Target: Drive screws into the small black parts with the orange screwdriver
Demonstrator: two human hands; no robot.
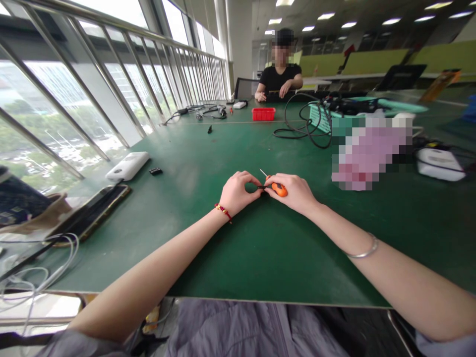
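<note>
Over the middle of the green table (238,253) my two hands meet at the fingertips. A small black piece (262,187) is pinched between the thumb and fingers of my left hand (240,191); its exact kind is too small to make out. My right hand (293,191) is closed around a screwdriver (278,189) with an orange and black handle, its thin metal shaft pointing up and to the left. The right fingertips also touch the black piece or lie right beside it.
At left lie a small black part (155,171), a white power bank (128,166), a phone (96,210) and white cables (48,277). Farther back are a red bin (264,114), a teal basket (320,118) with black cables, and a seated person (280,74). A blurred pink item (366,148) is right.
</note>
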